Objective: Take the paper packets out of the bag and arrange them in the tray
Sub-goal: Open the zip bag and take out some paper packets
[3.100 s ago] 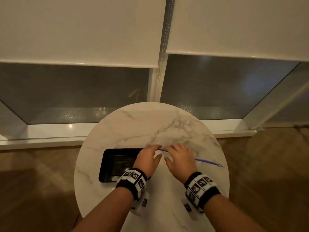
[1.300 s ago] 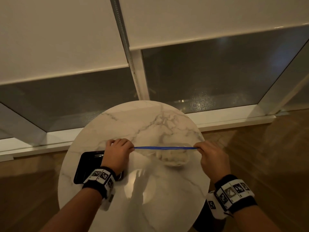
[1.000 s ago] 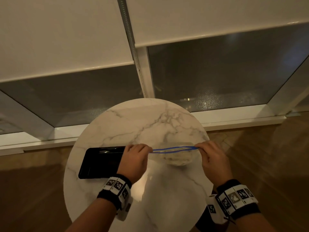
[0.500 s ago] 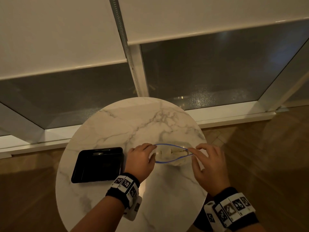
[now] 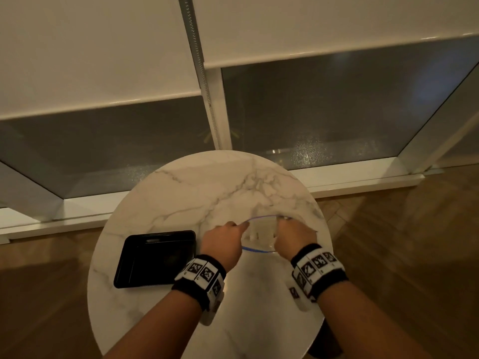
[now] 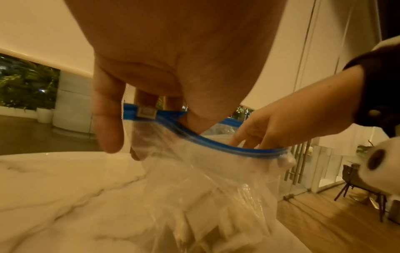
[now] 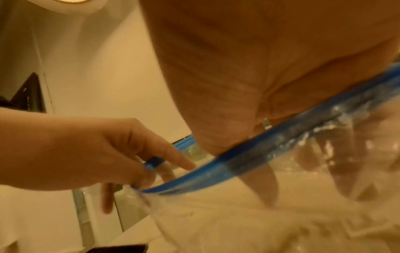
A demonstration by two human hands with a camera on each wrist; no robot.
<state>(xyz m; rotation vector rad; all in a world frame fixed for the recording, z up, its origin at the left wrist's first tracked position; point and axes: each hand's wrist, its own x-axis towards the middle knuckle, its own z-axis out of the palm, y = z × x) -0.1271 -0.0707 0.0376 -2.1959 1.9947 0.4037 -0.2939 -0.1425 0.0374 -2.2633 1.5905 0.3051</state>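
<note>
A clear plastic bag [image 5: 261, 238] with a blue zip rim [image 6: 216, 143] stands on the marble table [image 5: 194, 193], its mouth spread wide. Pale paper packets [image 6: 205, 222] lie inside it. My left hand [image 5: 239, 226] pinches the left end of the rim beside the white slider [image 6: 147, 112]. My right hand [image 5: 290, 237] is at the right end, and its fingers [image 7: 344, 172] point down inside the bag and show through the plastic; I see no packet held in them. The black tray [image 5: 145, 263] lies left of my left hand, with nothing seen in it.
The round table has its edge close behind the bag and to the right. Beyond it are a white sill [image 5: 363, 180], dark window panes and lowered blinds. Wooden floor [image 5: 414, 242] surrounds the table.
After the zip was pulled open, the bag's mouth has spread wider. My right hand has left the rim's right end and dipped its fingers into the bag. My left hand still holds the left end.
</note>
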